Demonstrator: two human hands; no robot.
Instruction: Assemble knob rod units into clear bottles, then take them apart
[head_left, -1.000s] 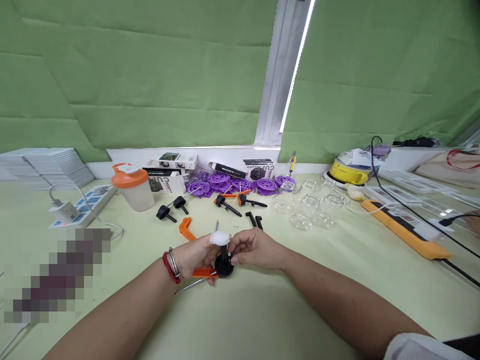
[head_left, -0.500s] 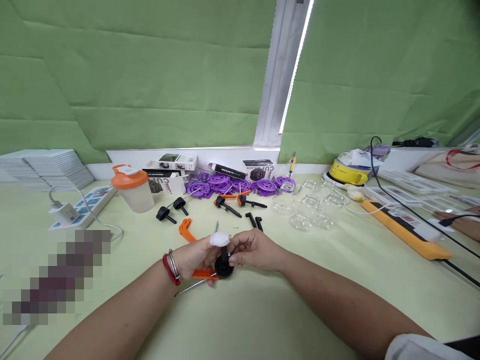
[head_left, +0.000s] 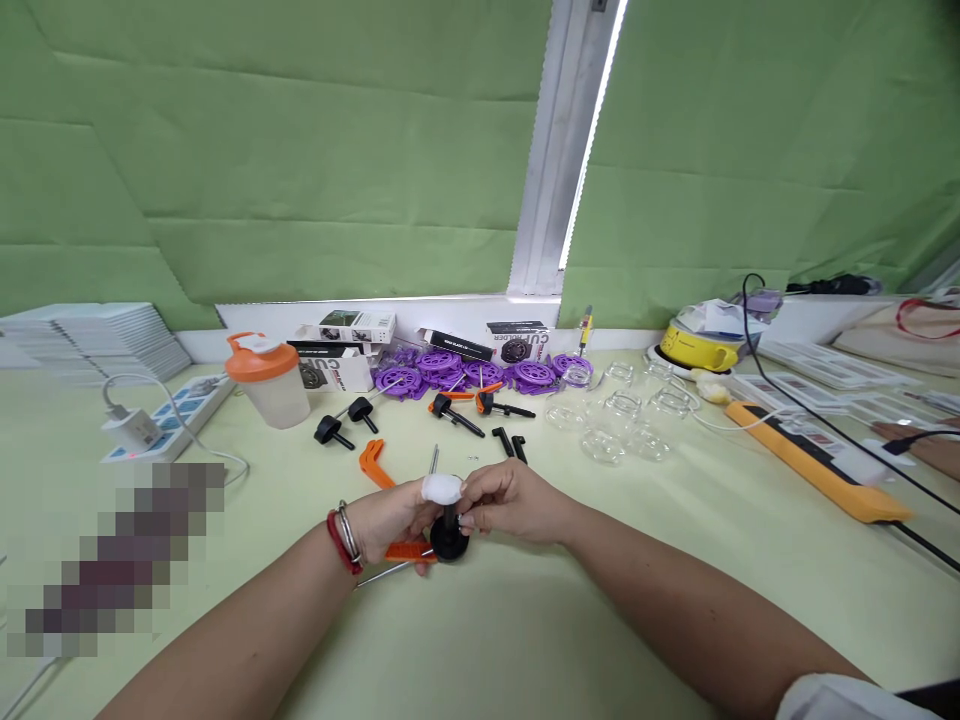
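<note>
My left hand (head_left: 390, 525) is closed round a black stemmed part with a round disc base (head_left: 450, 543), which has an orange plastic arm (head_left: 409, 552) at its side. A white wrap (head_left: 442, 489) covers a digit of this hand, lying over the top of the stem. My right hand (head_left: 502, 500) pinches against the stem just above the disc; a tiny shiny bit shows at its fingertips, too small to name. From under the left hand a thin metal rod (head_left: 386, 574) sticks out. Beyond it lie an orange bent piece (head_left: 373, 464) and two black pegs (head_left: 511, 444).
Black knobbed stems (head_left: 334, 433), purple wheel-shaped discs (head_left: 439, 368) and printed boxes (head_left: 517, 342) line the back. Clear rings (head_left: 602, 445) lie right of centre. A shaker cup (head_left: 270, 385) and power strip (head_left: 176, 415) stand left, an orange power strip (head_left: 810, 465) right.
The view has shifted very slightly. Both hands keep their places on the black part, whose disc now looks a little more tilted; the thin rod has turned slightly.
</note>
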